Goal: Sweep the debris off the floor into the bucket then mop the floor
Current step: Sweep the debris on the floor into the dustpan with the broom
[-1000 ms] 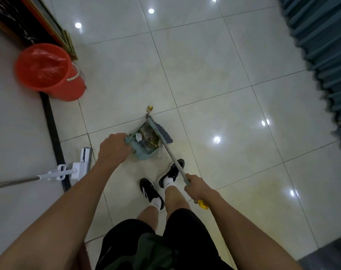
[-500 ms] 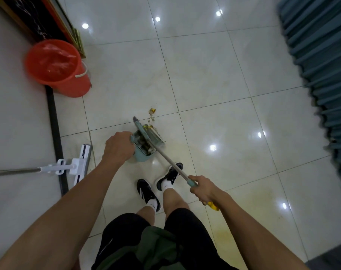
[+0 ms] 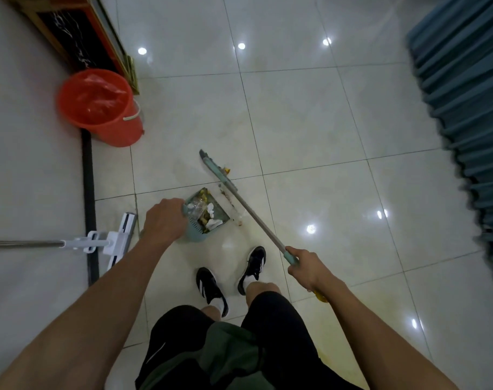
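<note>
My left hand (image 3: 164,220) grips the handle of a pale green dustpan (image 3: 203,220) standing on the tiled floor, filled with paper scraps and yellow-brown debris. My right hand (image 3: 305,266) grips the broom handle (image 3: 256,218). The broom head (image 3: 215,167) rests on the floor beyond the dustpan's mouth, apart from it. A yellow scrap (image 3: 226,170) lies beside the broom head, and small crumbs (image 3: 234,204) lie scattered between broom and dustpan. The red bucket (image 3: 99,106), lined with a red bag, stands at the upper left.
A white flat mop (image 3: 118,237) with a metal pole lies on the floor to the left, by a dark floor strip (image 3: 88,192). A wooden cabinet (image 3: 76,32) stands behind the bucket. A teal curtain (image 3: 464,108) hangs along the right. My two feet (image 3: 231,274) stand just behind the dustpan.
The broom head has swung from over the dustpan out to the floor beyond it, past the yellow scrap. The dustpan's contents now show. My left hand keeps holding the dustpan.
</note>
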`<state>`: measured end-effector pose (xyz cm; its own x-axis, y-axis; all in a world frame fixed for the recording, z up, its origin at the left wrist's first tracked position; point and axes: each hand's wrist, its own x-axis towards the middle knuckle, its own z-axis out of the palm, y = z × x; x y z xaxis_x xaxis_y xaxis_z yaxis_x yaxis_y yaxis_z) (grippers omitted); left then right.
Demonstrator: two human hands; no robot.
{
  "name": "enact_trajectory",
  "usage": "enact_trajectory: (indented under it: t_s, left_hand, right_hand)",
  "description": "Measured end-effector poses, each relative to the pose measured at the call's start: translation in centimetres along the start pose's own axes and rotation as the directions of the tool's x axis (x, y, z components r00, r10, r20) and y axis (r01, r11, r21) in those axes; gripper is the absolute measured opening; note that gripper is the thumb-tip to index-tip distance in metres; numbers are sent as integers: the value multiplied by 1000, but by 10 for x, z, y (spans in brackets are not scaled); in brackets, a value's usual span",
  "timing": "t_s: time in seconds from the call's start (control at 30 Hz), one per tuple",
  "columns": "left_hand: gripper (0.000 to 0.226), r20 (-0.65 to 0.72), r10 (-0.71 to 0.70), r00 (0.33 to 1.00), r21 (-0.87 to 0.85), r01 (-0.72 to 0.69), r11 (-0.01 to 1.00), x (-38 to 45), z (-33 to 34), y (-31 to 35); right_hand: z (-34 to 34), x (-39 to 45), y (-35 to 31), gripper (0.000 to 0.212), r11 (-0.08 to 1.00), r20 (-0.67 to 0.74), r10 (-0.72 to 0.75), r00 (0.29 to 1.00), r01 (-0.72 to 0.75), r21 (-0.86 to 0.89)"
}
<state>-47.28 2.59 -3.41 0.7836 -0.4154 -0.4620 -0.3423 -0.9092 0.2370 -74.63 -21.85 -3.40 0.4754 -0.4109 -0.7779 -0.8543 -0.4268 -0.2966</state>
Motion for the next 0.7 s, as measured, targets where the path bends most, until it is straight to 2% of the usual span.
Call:
enact_trajectory:
  t_s: [0.2, 0.37, 0.47, 0.53, 0.7]
  left_hand:
    - [17, 48, -59, 997, -27, 61, 998, 6, -1, 6]
    - [4, 61, -130, 990, -41, 133, 990, 17, -4, 14]
    - [7, 63, -154, 986, 31, 153, 988, 17, -2, 21]
    - [8, 65, -162, 985, 56, 158, 986, 16, -1, 26]
    - [4, 71, -203, 977, 17, 202, 979, 14, -1, 31]
  right_hand:
    - [-19, 58, -25, 55, 954, 1, -109, 994, 105, -282]
    - [-39, 114, -55, 50, 871, -19, -194, 981, 163, -463]
    - [-48, 148, -72, 49, 838, -17, -237, 971, 195, -509]
    - [-54, 163, -77, 40, 823, 16, -241, 970, 213, -526]
    - [-63, 164, -49, 33, 854, 69, -174, 982, 186, -485]
